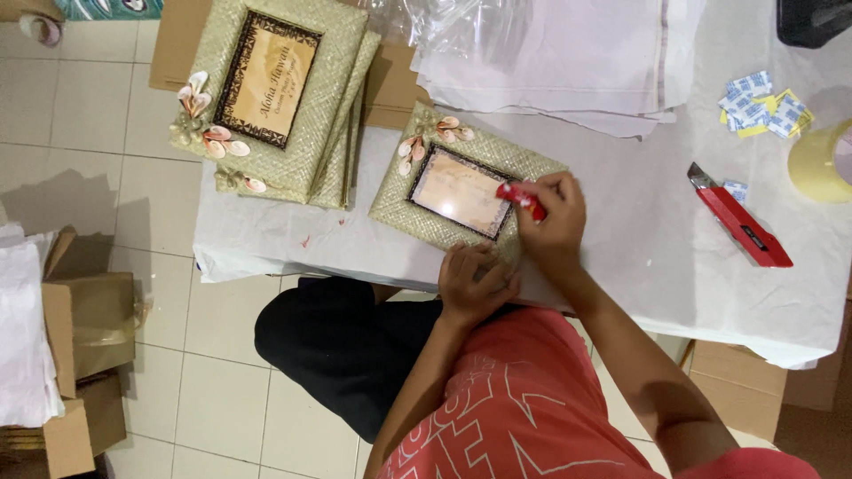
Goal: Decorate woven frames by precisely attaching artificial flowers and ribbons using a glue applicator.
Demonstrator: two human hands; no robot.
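A woven straw picture frame with shell flowers at its top corner lies on the white-covered table. My right hand holds a small red tube against the frame's right side, over the glass. My left hand presses on the frame's near edge with its fingers curled.
A stack of similar woven frames lies at the table's left end. A red utility knife, blue-and-white sachets and a tape roll lie at the right. Clear plastic and folded white cloth lie behind. Cardboard boxes stand on the tiled floor.
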